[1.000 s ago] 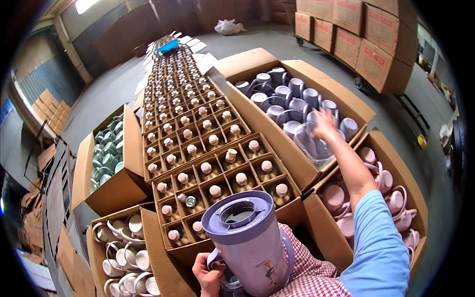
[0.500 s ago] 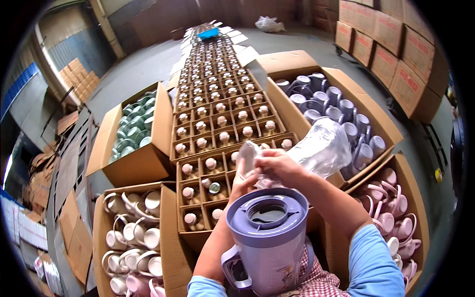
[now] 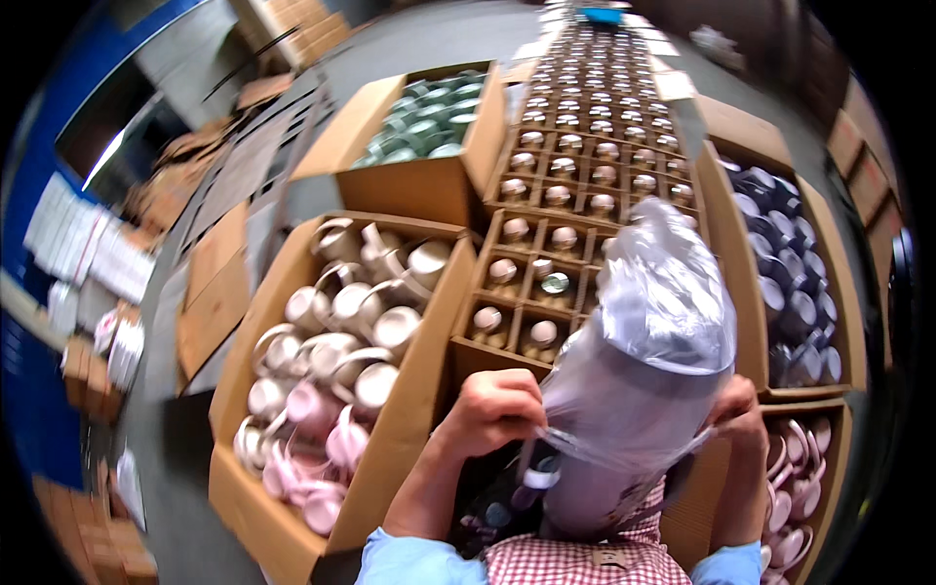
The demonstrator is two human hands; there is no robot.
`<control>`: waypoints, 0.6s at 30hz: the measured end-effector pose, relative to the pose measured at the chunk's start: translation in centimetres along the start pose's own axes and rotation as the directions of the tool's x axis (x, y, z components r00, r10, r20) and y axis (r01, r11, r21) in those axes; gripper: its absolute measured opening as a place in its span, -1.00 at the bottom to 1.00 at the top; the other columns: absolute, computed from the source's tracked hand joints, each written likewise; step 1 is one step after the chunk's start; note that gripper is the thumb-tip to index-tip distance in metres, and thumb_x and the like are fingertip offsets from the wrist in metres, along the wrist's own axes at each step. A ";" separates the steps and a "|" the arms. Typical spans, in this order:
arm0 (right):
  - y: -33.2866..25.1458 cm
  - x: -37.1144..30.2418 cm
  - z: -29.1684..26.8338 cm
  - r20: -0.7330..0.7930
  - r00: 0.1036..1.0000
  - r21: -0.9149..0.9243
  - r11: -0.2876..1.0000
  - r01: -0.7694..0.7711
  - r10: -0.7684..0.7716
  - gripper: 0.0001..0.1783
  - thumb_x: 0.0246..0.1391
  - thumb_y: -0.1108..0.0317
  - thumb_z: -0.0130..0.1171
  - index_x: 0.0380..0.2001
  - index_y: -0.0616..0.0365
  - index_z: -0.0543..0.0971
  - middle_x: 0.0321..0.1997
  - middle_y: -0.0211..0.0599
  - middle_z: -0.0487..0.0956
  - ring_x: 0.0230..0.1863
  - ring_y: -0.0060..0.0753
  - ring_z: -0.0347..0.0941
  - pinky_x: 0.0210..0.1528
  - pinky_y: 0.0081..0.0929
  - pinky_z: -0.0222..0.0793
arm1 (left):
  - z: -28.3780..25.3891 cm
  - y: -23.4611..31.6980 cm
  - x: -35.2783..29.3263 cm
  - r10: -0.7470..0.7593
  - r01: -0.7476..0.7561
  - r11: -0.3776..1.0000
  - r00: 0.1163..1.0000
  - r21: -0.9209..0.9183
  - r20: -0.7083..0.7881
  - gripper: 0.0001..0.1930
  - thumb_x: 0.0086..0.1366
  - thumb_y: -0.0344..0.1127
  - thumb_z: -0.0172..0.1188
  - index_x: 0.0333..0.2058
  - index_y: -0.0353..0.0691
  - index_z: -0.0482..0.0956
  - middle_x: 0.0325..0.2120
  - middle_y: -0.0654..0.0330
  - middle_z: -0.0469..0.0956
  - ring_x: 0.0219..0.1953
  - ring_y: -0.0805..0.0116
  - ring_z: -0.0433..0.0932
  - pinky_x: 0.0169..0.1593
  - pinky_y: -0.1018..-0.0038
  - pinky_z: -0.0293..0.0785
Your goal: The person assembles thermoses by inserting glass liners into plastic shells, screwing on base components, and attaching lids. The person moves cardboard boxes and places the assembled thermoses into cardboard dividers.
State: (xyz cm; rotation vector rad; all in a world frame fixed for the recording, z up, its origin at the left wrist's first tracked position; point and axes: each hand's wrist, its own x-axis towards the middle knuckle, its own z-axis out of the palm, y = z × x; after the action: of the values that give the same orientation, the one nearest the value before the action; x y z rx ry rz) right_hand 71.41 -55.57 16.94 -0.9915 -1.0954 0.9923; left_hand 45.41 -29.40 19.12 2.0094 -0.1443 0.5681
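In front of me a purple jug (image 3: 585,502) stands upright, its top and upper body inside a clear plastic bag (image 3: 668,302). My left hand (image 3: 495,409) pinches the bag's open edge at the jug's left side. The same edge is gripped by my right hand (image 3: 739,414) at the right side, partly behind the bag. Both hands have their fingers closed on the film. The jug's lid is blurred beneath the plastic, and its lower end is partly hidden by my checked apron (image 3: 585,564).
Ahead runs a long row of divided cartons (image 3: 473,349) holding bottle-like pieces with pale tops. Open boxes hold white and pink handled parts (image 3: 356,307), green parts (image 3: 429,127), dark purple parts (image 3: 795,283) and pink parts (image 3: 799,478). Flattened cardboard (image 3: 210,292) lies at the left.
The bag has come down over the jug from beyond it. My hands have parted from together beyond the lid to the jug's two sides. The view has swung left.
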 end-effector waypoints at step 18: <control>1.2 -14.9 12.2 0.208 0.883 -0.889 0.459 -0.009 0.420 -0.75 -0.37 0.28 0.29 -0.49 0.10 0.60 -0.52 -0.41 0.58 -0.35 -0.40 0.55 0.13 -0.18 0.25 | 14.1 -9.0 -10.5 -0.625 0.226 0.766 0.479 -0.602 -0.616 -0.89 0.17 -0.47 0.13 -0.35 -0.38 0.56 -0.24 0.22 0.53 -0.28 0.54 0.43 -0.21 0.62 0.34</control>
State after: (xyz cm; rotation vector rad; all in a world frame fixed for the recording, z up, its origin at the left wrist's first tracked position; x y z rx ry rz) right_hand 56.86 -67.99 14.44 -1.8662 -1.9740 0.8269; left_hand 43.78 -38.53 1.67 1.0906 0.7410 0.9388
